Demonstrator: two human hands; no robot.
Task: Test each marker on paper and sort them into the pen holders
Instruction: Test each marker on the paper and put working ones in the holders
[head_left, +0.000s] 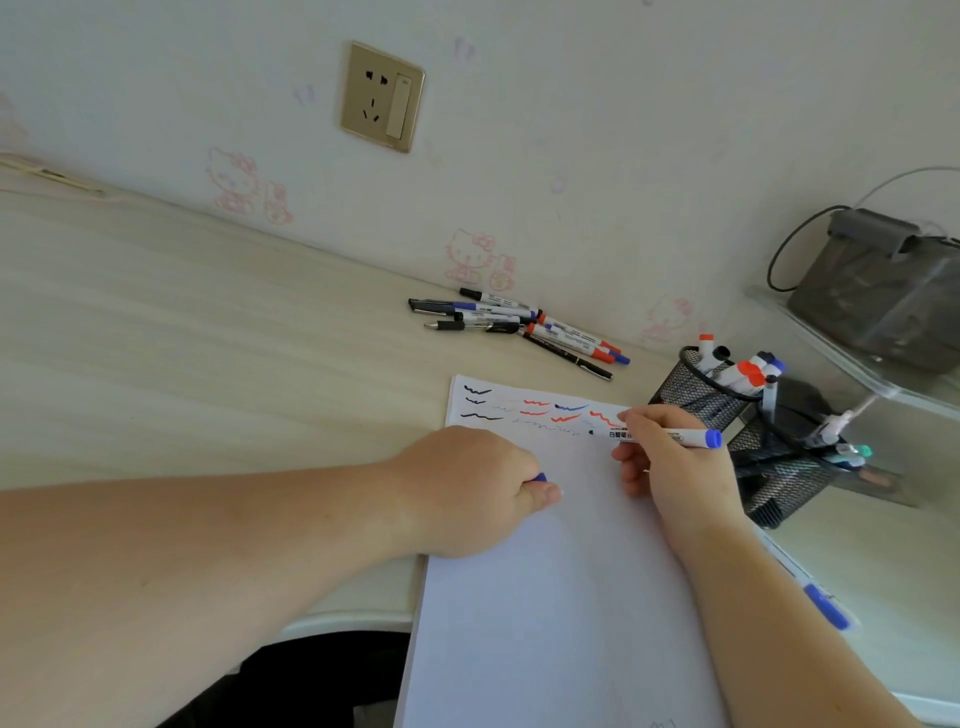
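A white sheet of paper lies on the desk, its top edge covered in black, red and blue squiggles. My right hand holds an uncapped blue whiteboard marker with its tip on the paper near the squiggles. My left hand rests on the sheet's left edge, fist closed around the blue cap. Several markers and pens lie in a heap beyond the paper. Two black mesh pen holders stand at the right: the far one holds markers, the near one holds pens.
A blue-capped marker lies on the desk behind my right forearm. A grey box with a cable sits on a clear shelf at the far right. A wall socket is above the desk.
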